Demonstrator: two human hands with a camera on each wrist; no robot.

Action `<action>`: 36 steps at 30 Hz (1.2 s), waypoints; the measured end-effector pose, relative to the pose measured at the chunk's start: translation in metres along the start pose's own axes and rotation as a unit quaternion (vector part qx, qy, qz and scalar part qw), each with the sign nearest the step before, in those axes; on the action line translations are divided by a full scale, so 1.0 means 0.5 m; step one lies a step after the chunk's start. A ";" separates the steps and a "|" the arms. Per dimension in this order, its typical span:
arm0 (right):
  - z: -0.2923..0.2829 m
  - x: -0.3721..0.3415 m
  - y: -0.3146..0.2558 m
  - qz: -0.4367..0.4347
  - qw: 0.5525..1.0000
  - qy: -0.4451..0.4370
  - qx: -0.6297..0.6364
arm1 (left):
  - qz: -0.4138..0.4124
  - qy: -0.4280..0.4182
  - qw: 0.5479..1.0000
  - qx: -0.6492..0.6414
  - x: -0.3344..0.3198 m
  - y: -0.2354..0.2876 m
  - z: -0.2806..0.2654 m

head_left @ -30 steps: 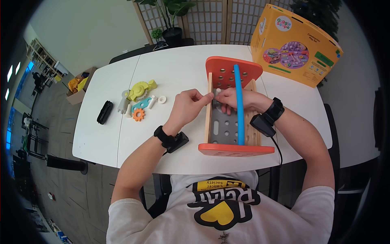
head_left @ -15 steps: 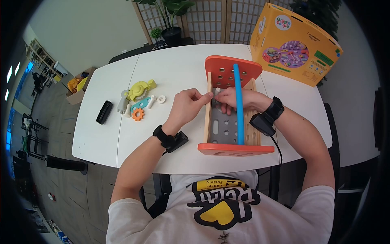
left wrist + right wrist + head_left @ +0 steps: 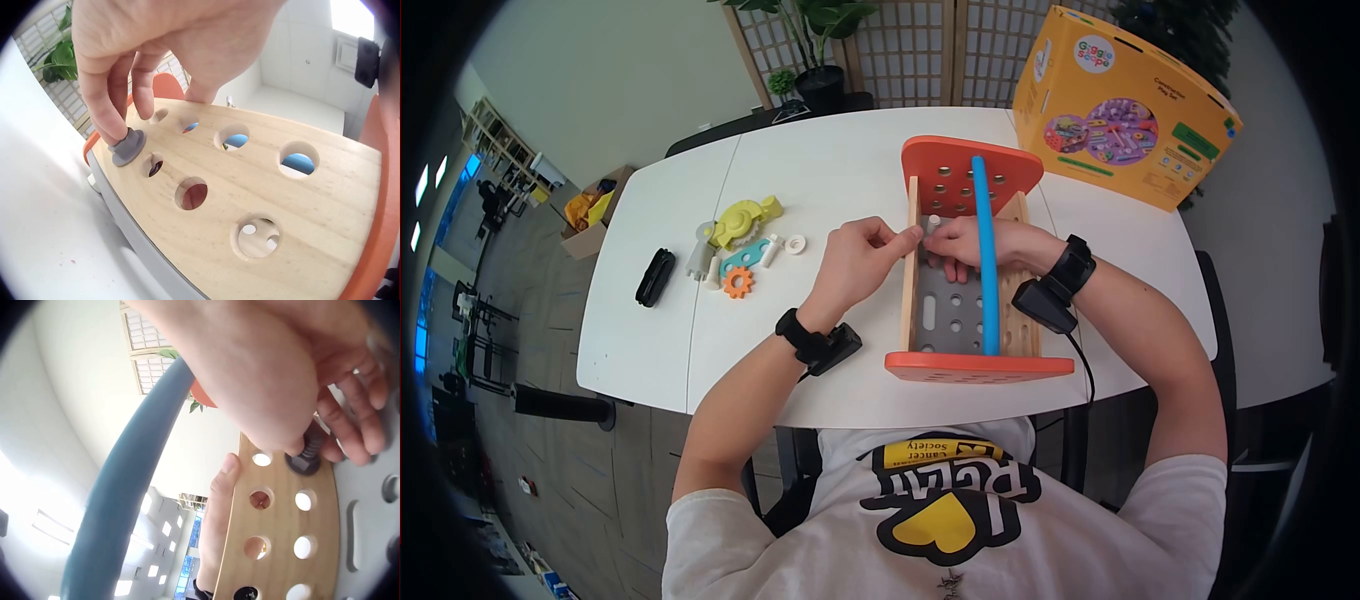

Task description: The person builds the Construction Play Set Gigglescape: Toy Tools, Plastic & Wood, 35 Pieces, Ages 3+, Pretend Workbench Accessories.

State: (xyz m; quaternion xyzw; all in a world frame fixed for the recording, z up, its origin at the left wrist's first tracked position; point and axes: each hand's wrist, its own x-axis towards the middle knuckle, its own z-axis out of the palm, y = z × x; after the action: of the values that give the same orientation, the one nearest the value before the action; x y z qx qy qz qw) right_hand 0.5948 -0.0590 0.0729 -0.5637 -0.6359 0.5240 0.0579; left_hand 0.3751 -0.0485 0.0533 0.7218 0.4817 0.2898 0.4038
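A toy workbench (image 3: 980,368) with orange ends and wooden sides stands before me. Outside its left wooden side panel (image 3: 300,219), my left hand (image 3: 855,262) has curled fingers on a grey flanged piece (image 3: 130,149) set against the wood. The left thumb lies at the panel's top edge. Inside the bench, my right hand (image 3: 990,243) reaches under the blue bar (image 3: 989,280). Thumb and finger pinch a dark grey threaded bolt (image 3: 307,453) at the panel's inner face, while the other fingers extend over the grey base (image 3: 369,531). Part of the bolt is hidden by the right fingers.
Left on the white table (image 3: 800,180) lie a yellow-green toy saw (image 3: 742,222), a teal holed strip (image 3: 745,257), an orange gear (image 3: 739,282), a white ring (image 3: 796,244) and a black case (image 3: 656,277). A large yellow box (image 3: 1125,110) stands at the back right.
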 end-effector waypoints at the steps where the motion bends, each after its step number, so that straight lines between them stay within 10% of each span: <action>1: 0.000 0.000 -0.002 0.016 1.000 -0.003 0.004 | 0.000 0.000 1.000 -0.001 0.000 -0.001 0.000; 26: -0.009 -0.002 -0.001 -0.050 0.993 0.067 -0.088 | -0.020 -0.023 0.999 0.008 0.005 -0.009 -0.007; 31: -0.042 -0.075 0.029 -0.246 0.896 0.239 -0.281 | 0.045 -0.010 0.998 0.042 -0.034 0.020 -0.031; 36: -0.109 -0.156 0.000 -0.226 0.907 0.293 -0.200 | 0.265 -0.065 0.962 -0.006 -0.105 0.059 -0.088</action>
State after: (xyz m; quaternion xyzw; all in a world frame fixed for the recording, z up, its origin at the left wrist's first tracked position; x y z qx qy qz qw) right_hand 0.6590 -0.0867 0.1373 -0.5329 -0.7920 0.1697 0.2448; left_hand 0.3338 -0.0904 0.0995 0.8382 0.2440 0.3423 0.3473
